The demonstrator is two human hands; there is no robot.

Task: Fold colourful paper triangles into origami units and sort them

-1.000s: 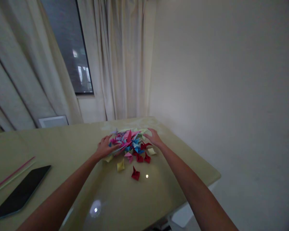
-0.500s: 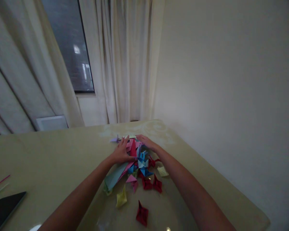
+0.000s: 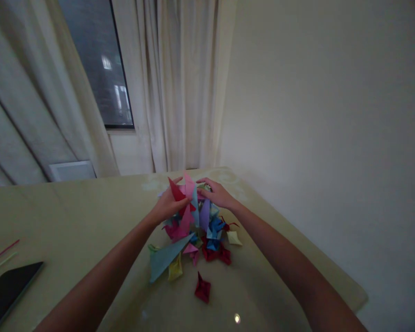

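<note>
A loose heap of colourful origami (image 3: 204, 214) lies on the table's far right part. My left hand (image 3: 168, 204) is closed around a red folded paper (image 3: 178, 196), its thumb across the front; a pink folded paper (image 3: 189, 184) stands up beside it. On the other side my right hand (image 3: 216, 193) curls over the heap, thumb and fingers around pale green and pink folds partly hidden by the hand. Below the hands are a long light blue folded paper (image 3: 169, 258), a yellow piece (image 3: 175, 268), blue pieces (image 3: 214, 233) and a separate dark red piece (image 3: 202, 289).
A dark flat tablet-like object (image 3: 12, 290) lies at the table's lower left, with a pink stick (image 3: 3, 251) and a green stick (image 3: 2, 264) near it. A wall (image 3: 314, 115) runs along the right edge. Curtains (image 3: 183, 92) and a window (image 3: 100, 60) are behind the table (image 3: 90, 216).
Both hands have risen slightly, lifting red and pink papers upright. The light blue paper has swung flatter over the yellow piece, and a purple fold shows in the middle. The view has shifted slightly.
</note>
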